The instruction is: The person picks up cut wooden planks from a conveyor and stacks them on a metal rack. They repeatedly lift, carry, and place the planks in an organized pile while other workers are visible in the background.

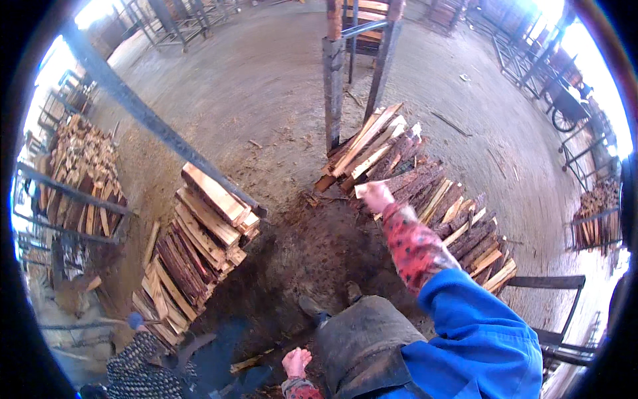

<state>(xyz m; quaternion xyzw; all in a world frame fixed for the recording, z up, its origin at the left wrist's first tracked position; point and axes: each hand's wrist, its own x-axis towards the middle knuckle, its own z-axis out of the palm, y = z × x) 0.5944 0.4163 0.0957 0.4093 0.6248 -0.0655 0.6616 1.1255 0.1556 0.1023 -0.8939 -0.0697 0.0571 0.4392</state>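
One heap of split wood (86, 159) stands at far left behind a metal bar (73, 189). Nearer, a co-worker in a patterned top (147, 366) is bent beside a stack of split logs (199, 249). The person's left hand (296, 362) hangs low beside the dark apron (365, 342), fingers curled in and nothing seen between them, well apart from both nearer groups of logs. The right hand (376, 197) reaches forward to the left edge of the right-hand row of logs (475, 246), so it is much the nearer of the two to that wood. It rests at the pale near end of what seems to be a bark-covered log (417, 177), whose long axis runs from the hand away to the right; blur hides whether the fingers pinch it or only lie against it. A blue sleeve (475, 326) crosses below the row, with a dark metal frame (548, 282) farther right. No label, brand or writing can be read on anything.
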